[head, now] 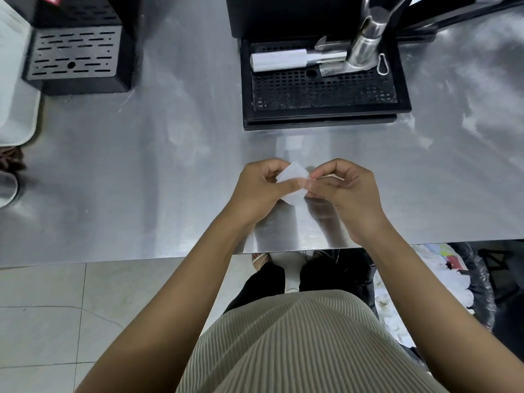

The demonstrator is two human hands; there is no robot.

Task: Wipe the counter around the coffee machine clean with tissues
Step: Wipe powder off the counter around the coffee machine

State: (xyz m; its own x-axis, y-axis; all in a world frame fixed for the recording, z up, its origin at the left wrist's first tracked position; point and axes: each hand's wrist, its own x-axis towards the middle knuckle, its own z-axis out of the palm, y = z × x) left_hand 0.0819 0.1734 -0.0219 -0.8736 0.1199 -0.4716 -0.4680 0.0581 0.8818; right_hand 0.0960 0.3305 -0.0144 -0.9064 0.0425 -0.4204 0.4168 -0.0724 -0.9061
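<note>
A small folded white tissue (293, 178) is held just above the steel counter (170, 171), a little in front of the coffee machine's black drip tray (323, 92). My left hand (261, 191) grips its left side with curled fingers and the thumb across it. My right hand (346, 191) pinches its right edge between thumb and fingertips. Part of the tissue is hidden behind my fingers. The coffee machine (283, 15) stands at the back centre, and a metal portafilter with a white handle (279, 61) lies on its tray.
A second black machine with a slotted tray (75, 56) stands at the back left. A pale tray or board (17, 109) lies at the far left edge. The counter's front edge (141, 258) runs just below my wrists. A bag of white waste (425, 293) sits on the floor at right.
</note>
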